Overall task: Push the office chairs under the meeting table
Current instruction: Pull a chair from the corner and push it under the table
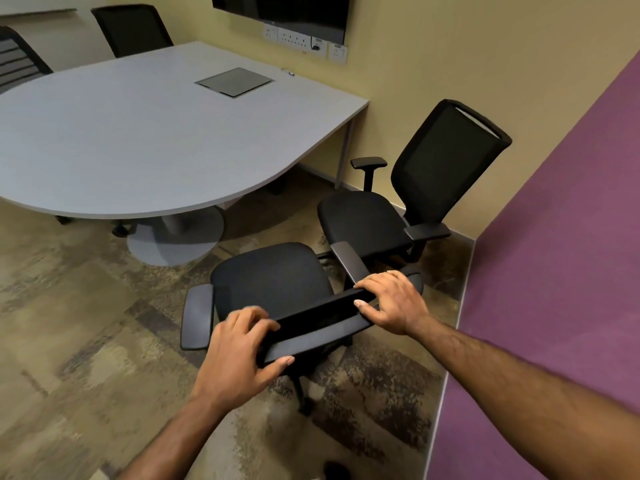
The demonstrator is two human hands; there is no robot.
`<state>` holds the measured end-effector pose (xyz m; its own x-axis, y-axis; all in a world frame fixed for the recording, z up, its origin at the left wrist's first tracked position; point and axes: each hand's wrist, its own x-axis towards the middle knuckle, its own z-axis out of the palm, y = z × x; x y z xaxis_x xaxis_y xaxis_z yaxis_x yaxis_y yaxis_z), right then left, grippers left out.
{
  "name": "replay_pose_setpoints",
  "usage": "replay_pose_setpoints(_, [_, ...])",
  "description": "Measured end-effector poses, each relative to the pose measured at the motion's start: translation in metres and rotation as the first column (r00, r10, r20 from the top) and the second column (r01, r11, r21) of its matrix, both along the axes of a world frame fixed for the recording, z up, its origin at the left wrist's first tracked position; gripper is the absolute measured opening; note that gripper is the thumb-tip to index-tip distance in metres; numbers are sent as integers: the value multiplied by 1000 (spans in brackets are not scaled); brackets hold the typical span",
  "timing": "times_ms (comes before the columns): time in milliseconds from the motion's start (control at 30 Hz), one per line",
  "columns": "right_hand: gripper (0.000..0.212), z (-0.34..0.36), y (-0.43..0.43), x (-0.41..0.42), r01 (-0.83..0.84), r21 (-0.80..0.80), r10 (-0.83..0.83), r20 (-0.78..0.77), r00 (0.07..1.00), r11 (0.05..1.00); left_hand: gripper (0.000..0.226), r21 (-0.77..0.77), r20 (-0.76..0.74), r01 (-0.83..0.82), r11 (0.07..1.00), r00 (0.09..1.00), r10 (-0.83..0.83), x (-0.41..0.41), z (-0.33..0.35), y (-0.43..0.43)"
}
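Note:
A black office chair (pixel 273 275) stands right in front of me, its seat facing the grey meeting table (pixel 138 140). My left hand (pixel 239 351) grips the left end of the chair's backrest top, fingers over it and thumb under. My right hand (pixel 391 303) grips the right end the same way. The chair stands a short way off the table's curved edge. A second black office chair (pixel 415 199) stands to the right near the yellow wall, turned toward the table and clear of it.
A purple wall (pixel 554 271) runs close along my right. Two more black chairs (pixel 133 29) sit at the table's far side. The table's round pedestal base (pixel 173 242) stands on patterned carpet ahead of the near chair. A dark screen (pixel 284 12) hangs on the far wall.

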<state>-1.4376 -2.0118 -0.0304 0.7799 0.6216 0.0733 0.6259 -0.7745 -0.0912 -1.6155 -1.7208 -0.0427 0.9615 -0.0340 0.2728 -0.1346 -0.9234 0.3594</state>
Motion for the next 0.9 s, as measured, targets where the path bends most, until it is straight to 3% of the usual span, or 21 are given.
replay_pose_setpoints(133, [49,0,14,13,6,12,-6,-30,1000,1000,104,128,-260,-79,989,959,110,25,9,7])
replay_pose_setpoints(267, [52,1,24,26,35,13,-34,-60,998,999,114,169,-278,-51,984,956,98,42,8,16])
replay_pose_setpoints(400, [59,1,33,34,66,-39,-68,-64,996,997,123,109,-350,-91,990,929,124,58,9,24])
replay_pose_setpoints(900, [57,-4,88,108,-9,18,9,-27,1000,1000,115,119,-274,-186,975,938,213,112,10,68])
